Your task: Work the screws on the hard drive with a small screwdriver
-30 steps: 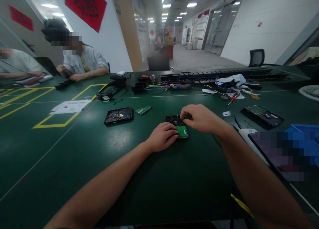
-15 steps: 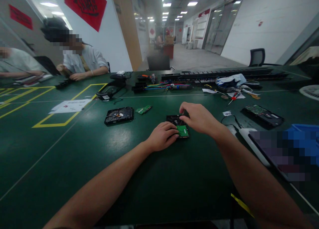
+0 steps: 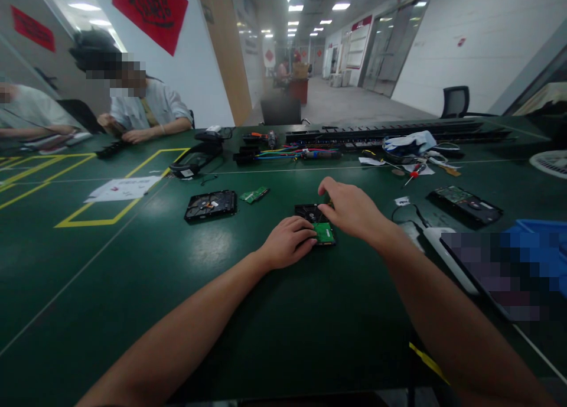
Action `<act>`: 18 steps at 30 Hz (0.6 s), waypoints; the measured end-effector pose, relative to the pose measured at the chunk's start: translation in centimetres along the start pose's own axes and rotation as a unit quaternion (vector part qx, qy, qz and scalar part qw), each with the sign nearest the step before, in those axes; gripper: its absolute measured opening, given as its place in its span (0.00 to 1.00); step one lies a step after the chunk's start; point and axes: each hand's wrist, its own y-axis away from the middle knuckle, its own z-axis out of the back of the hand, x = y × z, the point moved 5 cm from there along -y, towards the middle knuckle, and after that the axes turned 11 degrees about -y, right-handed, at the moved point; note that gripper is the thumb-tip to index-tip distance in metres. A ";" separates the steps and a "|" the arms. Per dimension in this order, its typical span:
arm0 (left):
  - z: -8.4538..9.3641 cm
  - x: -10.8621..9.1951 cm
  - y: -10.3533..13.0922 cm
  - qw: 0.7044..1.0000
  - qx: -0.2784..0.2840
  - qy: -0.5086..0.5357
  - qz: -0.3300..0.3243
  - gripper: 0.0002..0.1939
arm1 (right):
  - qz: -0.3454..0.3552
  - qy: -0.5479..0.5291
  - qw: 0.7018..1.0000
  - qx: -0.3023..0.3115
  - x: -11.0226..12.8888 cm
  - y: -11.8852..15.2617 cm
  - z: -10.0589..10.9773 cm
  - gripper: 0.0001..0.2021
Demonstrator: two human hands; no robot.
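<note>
A black hard drive with a green circuit board on its near part lies in front of me. My left hand grips its left side, fingers bent over the drive and touching the board's edge. Above the drive's right side, my right hand is closed with its fingers curled towards the thumb. It holds what looks like a small screwdriver, mostly hidden by the fingers, with its tip out of sight. A loose green circuit board and another opened hard drive lie to the left.
On the right are a third hard drive, a white-edged device with a blurred screen and a blue bin. A red screwdriver, cloth and bundled cables lie farther back. Co-workers sit at the far left.
Both hands stay at the hard drive in nearly the same pose. The whole view has shifted very slightly; nothing else visibly moves.
</note>
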 end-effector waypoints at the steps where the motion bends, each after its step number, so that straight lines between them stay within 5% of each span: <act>1: 0.0 0.0 0.0 1.000 0.000 0.000 0.000 0.13 | -0.002 0.007 1.000 -0.005 0.2 0.0 -0.1 0.13; 18: -0.1 0.1 0.1 1.000 0.000 0.001 -0.003 0.12 | 0.070 -0.103 0.990 0.067 1.0 0.2 0.1 0.10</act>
